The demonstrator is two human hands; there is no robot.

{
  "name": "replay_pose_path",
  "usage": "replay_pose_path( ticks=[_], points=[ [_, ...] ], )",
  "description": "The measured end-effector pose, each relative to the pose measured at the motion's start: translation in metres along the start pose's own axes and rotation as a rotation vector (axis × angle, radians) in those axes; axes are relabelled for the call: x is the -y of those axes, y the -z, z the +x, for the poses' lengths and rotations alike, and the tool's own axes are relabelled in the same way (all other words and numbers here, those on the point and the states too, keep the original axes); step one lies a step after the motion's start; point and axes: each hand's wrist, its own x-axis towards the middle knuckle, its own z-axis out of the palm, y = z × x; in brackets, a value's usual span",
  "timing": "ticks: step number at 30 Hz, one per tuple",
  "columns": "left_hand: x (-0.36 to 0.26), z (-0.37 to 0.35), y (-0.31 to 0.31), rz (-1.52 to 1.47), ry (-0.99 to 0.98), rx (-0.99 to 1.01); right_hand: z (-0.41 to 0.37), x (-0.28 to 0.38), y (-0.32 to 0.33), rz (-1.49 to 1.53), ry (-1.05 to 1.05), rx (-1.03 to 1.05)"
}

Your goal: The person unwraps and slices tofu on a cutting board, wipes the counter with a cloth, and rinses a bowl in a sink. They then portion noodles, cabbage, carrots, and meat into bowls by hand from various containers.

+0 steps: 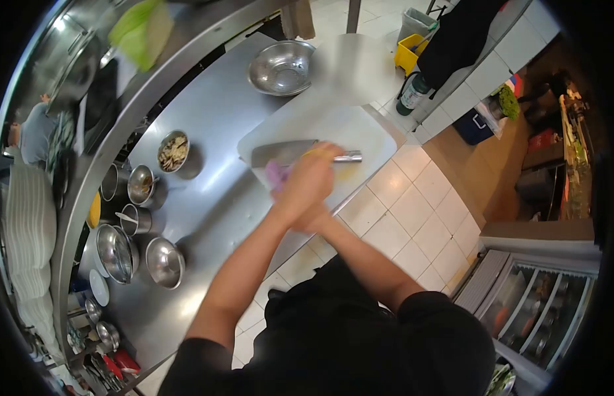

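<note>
My left hand (313, 173) is closed over the handle end of a wide-bladed knife (280, 153), whose metal handle tip sticks out to the right. The blade lies over a white cutting board (376, 132) and points left. Beneath my left hand and wrist, my right hand (307, 219) is mostly hidden, and its fingers cannot be made out. Purple pieces (276, 174), perhaps onion, are beside the blade near both hands. Motion blurs the hands.
On the steel counter (214, 132) are a large colander (280, 68), a bowl of sliced food (173, 152), an empty-looking metal bowl (165, 263) and several small containers. Stacked white plates (30, 224) stand at the left. A shelf edge curves above the counter.
</note>
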Motion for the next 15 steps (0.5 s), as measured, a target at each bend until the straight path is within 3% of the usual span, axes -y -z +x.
replay_pose_path(
  ticks=[1,2,4,5,7,9,10,11,12,13,14,15],
  points=[
    [0.013,0.029,-0.029,0.098,-0.032,0.212,-0.009,-0.011,-0.014,-0.032,-0.006,0.029],
    [0.032,0.04,-0.063,0.105,-0.016,0.234,-0.019,-0.018,-0.027,-0.061,-0.019,0.055],
    [0.072,0.05,-0.117,0.369,-0.104,0.553,-0.03,-0.029,-0.033,-0.118,-0.029,0.115],
    [0.07,0.063,-0.115,0.374,-0.09,0.567,-0.033,-0.032,-0.027,-0.099,-0.034,0.117],
    [0.059,0.098,-0.088,0.265,0.233,0.859,-0.032,-0.041,-0.009,-0.465,0.246,0.31],
    [0.077,0.113,-0.052,0.228,0.231,0.462,-0.024,-0.058,0.017,-0.519,0.29,0.504],
    [0.072,0.123,-0.02,0.267,0.062,0.091,-0.015,-0.077,0.038,-0.553,0.356,0.626],
    [0.058,0.127,0.011,0.22,0.3,-0.141,0.009,-0.1,0.056,-0.386,0.106,0.616],
    [0.055,0.12,0.048,-0.019,0.353,-0.232,0.016,-0.14,0.104,-0.458,0.233,0.334],
    [0.053,0.108,0.074,-0.257,0.4,-0.334,0.049,-0.159,0.148,-0.396,0.135,0.302],
    [0.049,0.091,0.077,-0.502,0.42,-0.544,0.079,-0.172,0.185,-0.113,0.145,0.224],
    [0.046,0.067,0.074,-0.747,0.421,-0.749,0.097,-0.167,0.22,-0.596,-0.042,0.315]
  ],
)
